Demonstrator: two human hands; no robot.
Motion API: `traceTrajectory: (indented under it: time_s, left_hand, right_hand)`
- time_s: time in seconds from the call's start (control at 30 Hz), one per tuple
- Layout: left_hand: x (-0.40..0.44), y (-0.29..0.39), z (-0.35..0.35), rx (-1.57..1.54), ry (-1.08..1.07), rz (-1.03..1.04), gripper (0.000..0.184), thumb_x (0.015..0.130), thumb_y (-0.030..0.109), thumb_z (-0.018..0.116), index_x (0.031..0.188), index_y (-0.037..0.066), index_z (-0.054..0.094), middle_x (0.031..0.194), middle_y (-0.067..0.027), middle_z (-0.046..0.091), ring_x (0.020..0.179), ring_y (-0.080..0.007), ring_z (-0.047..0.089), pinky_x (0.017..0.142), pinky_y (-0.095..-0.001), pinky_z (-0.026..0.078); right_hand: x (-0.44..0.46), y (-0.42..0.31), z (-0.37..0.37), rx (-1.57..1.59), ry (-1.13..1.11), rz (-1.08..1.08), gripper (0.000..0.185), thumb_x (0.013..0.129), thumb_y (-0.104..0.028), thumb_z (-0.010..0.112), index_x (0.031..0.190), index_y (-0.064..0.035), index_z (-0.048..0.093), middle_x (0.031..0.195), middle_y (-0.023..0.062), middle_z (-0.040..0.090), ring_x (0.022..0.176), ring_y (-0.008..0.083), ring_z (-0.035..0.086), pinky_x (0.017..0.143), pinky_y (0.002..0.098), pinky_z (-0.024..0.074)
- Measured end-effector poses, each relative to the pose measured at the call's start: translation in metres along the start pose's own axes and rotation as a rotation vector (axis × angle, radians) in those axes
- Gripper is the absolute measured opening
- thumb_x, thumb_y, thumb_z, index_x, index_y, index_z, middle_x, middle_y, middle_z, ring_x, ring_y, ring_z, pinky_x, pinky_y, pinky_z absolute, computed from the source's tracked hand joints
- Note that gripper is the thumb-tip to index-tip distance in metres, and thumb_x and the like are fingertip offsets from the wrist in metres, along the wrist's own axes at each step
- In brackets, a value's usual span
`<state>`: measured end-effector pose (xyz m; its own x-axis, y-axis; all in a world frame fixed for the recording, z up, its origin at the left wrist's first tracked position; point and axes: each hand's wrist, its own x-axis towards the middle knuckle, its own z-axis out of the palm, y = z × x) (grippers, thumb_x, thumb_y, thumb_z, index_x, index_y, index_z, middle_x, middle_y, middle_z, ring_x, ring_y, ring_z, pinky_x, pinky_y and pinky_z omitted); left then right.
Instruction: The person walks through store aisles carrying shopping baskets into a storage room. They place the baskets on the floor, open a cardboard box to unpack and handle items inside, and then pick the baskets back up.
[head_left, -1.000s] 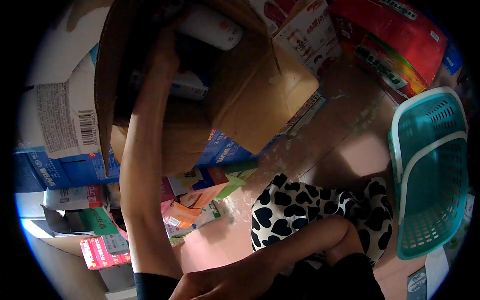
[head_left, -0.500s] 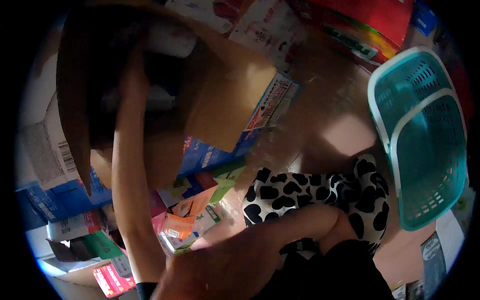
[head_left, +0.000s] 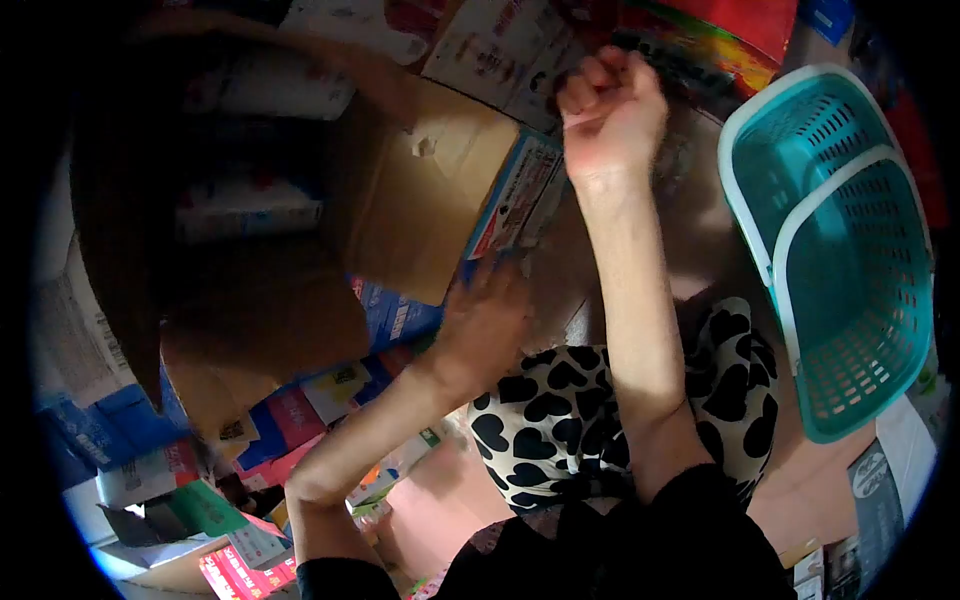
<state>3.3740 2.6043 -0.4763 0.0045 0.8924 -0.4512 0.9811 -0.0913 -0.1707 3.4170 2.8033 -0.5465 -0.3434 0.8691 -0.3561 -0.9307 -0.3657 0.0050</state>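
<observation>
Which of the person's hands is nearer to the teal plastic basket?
Right. In the picture, the right hand is just left of the teal plastic basket, apart from it; the left hand is farther away, beside an open cardboard flap.

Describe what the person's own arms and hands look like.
The left sleeve and right sleeve are near-black, without visible markings, and stop well short of the hands. The left hand and right hand are ungloved; no watch or bracelet shows. The left hand is blurred.
</observation>
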Motion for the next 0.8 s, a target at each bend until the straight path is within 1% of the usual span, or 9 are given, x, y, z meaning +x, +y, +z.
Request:
traceTrajectory:
  time_s: [0.1,0.3,0.4,0.47,0.5,0.53,0.6,0.7,0.8]
  left_hand:
    - [-0.017,0.004,-0.050,-0.271,0.182,-0.155,0.040,0.079,0.001,0.063,0.119,0.000,0.056,0.138,-0.0204,0.042,0.135,-0.0352,0.030,0.110,-0.0497,0.026]
    - [-0.037,-0.025,-0.101,-0.395,0.463,-0.195,0.034,0.079,-0.001,0.063,0.113,-0.001,0.063,0.123,-0.0184,0.057,0.104,-0.0282,0.063,0.085,-0.0361,0.052]
    - [-0.048,-0.024,-0.113,-0.875,0.029,-0.122,0.040,0.079,0.012,0.072,0.117,0.004,0.061,0.115,-0.0147,0.063,0.109,-0.0286,0.061,0.091,-0.0389,0.049]
    - [-0.054,-0.031,-0.120,-0.935,0.023,-0.095,0.039,0.080,0.012,0.071,0.117,0.003,0.062,0.115,-0.0145,0.064,0.108,-0.0283,0.061,0.090,-0.0380,0.049]
    - [-0.059,-0.035,-0.125,-0.999,-0.003,-0.063,0.038,0.080,0.011,0.071,0.116,0.003,0.062,0.115,-0.0143,0.064,0.108,-0.0279,0.062,0.090,-0.0371,0.050]
    - [-0.065,-0.034,-0.130,-1.108,0.057,-0.196,0.034,0.075,0.014,0.073,0.105,-0.003,0.067,0.104,-0.0164,0.066,0.086,-0.0206,0.066,0.074,-0.0290,0.052]
    - [-0.072,-0.039,-0.127,-1.148,0.137,-0.223,0.029,0.076,0.010,0.071,0.102,-0.003,0.067,0.101,-0.0160,0.067,0.086,-0.0205,0.066,0.073,-0.0283,0.051]
    - [-0.072,-0.037,-0.133,-1.045,0.056,-0.213,0.022,0.079,0.003,0.065,0.100,-0.002,0.065,0.100,-0.0156,0.065,0.092,-0.0243,0.064,0.078,-0.0334,0.050]
    - [-0.062,-0.036,-0.093,-0.939,0.035,0.027,0.024,0.081,0.006,0.064,0.104,-0.001,0.063,0.101,-0.0159,0.064,0.093,-0.0283,0.064,0.080,-0.0365,0.050]
  right_hand:
    - [-0.005,0.004,0.004,-0.080,-0.002,-0.010,0.028,0.096,-0.032,0.043,0.084,-0.0084,0.051,0.065,0.0016,0.045,0.054,0.0132,0.037,0.053,0.0287,0.0309]
    - [-0.004,0.011,0.006,-0.047,-0.052,-0.002,0.024,0.095,-0.026,0.045,0.085,-0.0066,0.055,0.066,0.0012,0.044,0.056,0.0130,0.035,0.056,0.0282,0.0289]
    - [-0.021,0.009,0.023,-0.195,-0.111,-0.035,0.024,0.095,-0.027,0.046,0.086,-0.0069,0.055,0.068,0.0016,0.046,0.058,0.0122,0.038,0.057,0.0267,0.0299]
    - [-0.033,0.003,0.038,-0.245,-0.395,-0.060,0.024,0.094,-0.029,0.048,0.087,-0.0070,0.056,0.068,0.0015,0.046,0.058,0.0118,0.039,0.056,0.0257,0.0298]
    - [-0.041,0.001,0.051,-0.293,-0.434,-0.116,0.024,0.094,-0.029,0.048,0.089,-0.0070,0.056,0.067,0.0017,0.046,0.056,0.0114,0.039,0.055,0.0251,0.0298]
    - [-0.050,-0.002,0.062,-0.322,-0.455,-0.152,0.024,0.094,-0.027,0.048,0.085,-0.0060,0.056,0.064,0.0022,0.048,0.053,0.0108,0.041,0.052,0.0248,0.0314]
    - [-0.057,-0.004,0.072,-0.356,-0.486,-0.194,0.025,0.094,-0.024,0.048,0.080,-0.0050,0.055,0.061,0.0027,0.050,0.050,0.0101,0.042,0.048,0.0246,0.0331]
    - [-0.041,0.006,0.055,-0.497,-0.332,-0.378,0.028,0.094,-0.029,0.048,0.078,-0.0073,0.054,0.063,0.0020,0.051,0.050,0.0086,0.040,0.048,0.0234,0.0317]
    - [-0.007,0.025,0.003,-0.517,0.069,-0.306,0.019,0.092,-0.021,0.048,0.084,-0.0062,0.057,0.068,0.0032,0.056,0.053,0.0095,0.045,0.050,0.0241,0.0353]
